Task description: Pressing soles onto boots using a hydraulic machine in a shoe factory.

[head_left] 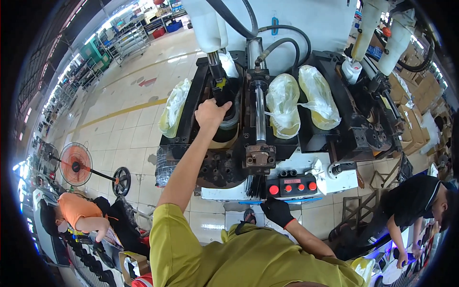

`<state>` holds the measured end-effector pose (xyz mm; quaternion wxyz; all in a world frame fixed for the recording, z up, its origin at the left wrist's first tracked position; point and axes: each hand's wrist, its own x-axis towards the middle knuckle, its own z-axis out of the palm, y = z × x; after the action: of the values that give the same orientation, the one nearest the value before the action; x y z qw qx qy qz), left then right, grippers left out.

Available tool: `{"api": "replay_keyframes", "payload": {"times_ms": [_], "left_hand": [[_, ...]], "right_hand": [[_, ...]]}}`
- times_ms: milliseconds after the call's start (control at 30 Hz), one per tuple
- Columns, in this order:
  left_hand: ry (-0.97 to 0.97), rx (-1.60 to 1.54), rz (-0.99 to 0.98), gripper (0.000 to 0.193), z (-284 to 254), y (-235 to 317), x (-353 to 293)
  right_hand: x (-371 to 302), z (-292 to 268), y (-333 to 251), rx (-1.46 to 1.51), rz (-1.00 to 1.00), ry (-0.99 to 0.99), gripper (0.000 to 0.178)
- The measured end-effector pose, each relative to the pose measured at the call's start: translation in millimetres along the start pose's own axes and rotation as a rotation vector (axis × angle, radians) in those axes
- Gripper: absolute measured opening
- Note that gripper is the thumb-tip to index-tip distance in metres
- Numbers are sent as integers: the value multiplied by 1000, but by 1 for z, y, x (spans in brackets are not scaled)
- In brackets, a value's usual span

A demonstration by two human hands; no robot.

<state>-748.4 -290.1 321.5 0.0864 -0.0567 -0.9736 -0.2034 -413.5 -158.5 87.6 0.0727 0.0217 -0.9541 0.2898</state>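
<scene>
Olive-yellow cloth makes up the shirt (258, 258) of the worker nearest me, who stands over a machine (330, 31); the bare left hand (212, 115) reaches to a dark piece (221, 96), which sits in the machine's left station just below a metal rod (215, 63); the thumb stands out to the right and the other fingers bend against the piece, though I cannot tell whether they grip it; the right hand (277, 213), in a black glove, is low beside a control box (293, 193) with red buttons, its fingers too dark for me to tell wide from narrow.

Two yellowish shoe-shaped pieces (282, 106), covered in crinkled white wrap, lie side by side right of the upright cylinder (259, 112); a third wrapped piece (175, 109) lies left of the left hand; a white cloth (317, 174) is near the control box; off to the left, a co-worker in orange (79, 210) is near a fan (75, 166).
</scene>
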Motion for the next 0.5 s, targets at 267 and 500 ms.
{"api": "replay_keyframes", "payload": {"times_ms": [267,500], "left_hand": [[7,27,95,55,-24,2,7],[130,-226,468,42,-62,6,-53]], "right_hand": [[-41,-11,28,106,173,53,28],[-130,-26,55,220,390,270,30]]}}
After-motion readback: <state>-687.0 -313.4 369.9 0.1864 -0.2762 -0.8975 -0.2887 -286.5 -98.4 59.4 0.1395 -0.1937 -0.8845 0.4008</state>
